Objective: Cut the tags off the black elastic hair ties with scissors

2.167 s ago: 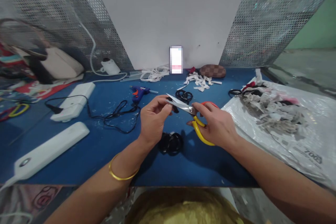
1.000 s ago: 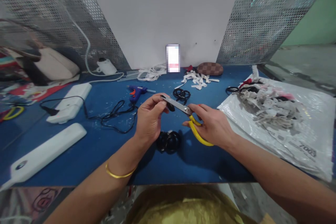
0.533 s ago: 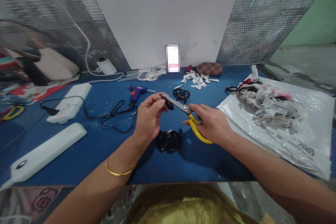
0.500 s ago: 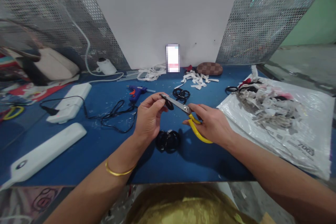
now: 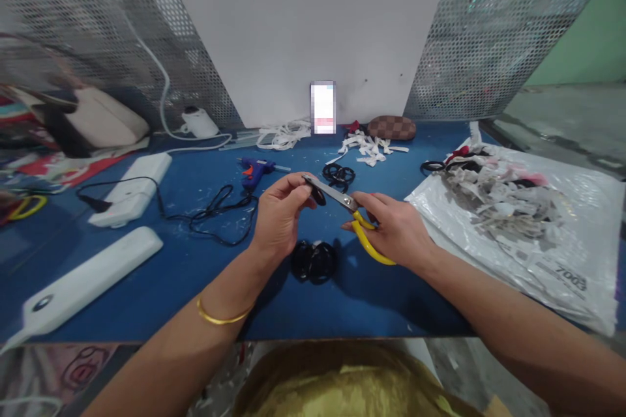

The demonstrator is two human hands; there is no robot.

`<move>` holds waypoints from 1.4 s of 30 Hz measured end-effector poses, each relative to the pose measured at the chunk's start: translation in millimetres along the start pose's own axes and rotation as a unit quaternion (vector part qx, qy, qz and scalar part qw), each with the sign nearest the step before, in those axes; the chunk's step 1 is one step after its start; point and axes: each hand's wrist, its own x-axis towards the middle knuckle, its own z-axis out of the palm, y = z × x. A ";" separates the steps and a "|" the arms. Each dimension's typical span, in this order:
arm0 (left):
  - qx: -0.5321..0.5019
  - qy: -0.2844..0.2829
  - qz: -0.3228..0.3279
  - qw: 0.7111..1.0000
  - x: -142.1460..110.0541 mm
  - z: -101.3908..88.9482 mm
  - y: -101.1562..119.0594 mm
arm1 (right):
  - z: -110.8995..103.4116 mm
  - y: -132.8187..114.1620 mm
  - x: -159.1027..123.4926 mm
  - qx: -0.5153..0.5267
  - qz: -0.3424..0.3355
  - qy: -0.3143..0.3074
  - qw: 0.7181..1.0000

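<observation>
My left hand (image 5: 281, 214) pinches a small black loop (image 5: 318, 195), which looks like a hair tie, between thumb and fingers. Yellow-handled scissors (image 5: 370, 244) are gripped in my right hand (image 5: 394, 228). Their blades lie against the black loop, with the tips at my left fingertips; whether they cut into it I cannot tell. Below my hands, a black bundle of similar loops (image 5: 313, 262) rests on the blue table (image 5: 381, 313). More black loops (image 5: 338, 175) lie just beyond my hands.
A blue glue gun (image 5: 257, 171) with its black cord lies left of centre, near a white power strip (image 5: 132, 190) and a long white object (image 5: 90, 280). White strips (image 5: 370, 146), a checked case (image 5: 391, 127) and a phone (image 5: 323, 107) are at the back. Scraps cover a white plastic bag (image 5: 581, 208) on the right.
Both hands stay almost in place. The black loop shows slightly more below the blades, and the view has shifted a little.
</observation>
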 end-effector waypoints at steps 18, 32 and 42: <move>0.051 -0.009 -0.072 0.996 -1.5 0.1 -3.8 | -2.2 2.4 2.4 -0.046 0.013 0.006 0.999; 0.176 -0.121 -0.103 0.971 -17.0 8.8 -14.2 | 10.0 -12.8 9.0 0.567 0.285 -0.039 0.772; 0.530 -0.004 0.076 0.844 48.1 -39.4 -26.7 | 22.1 12.1 14.5 0.491 0.310 0.116 0.806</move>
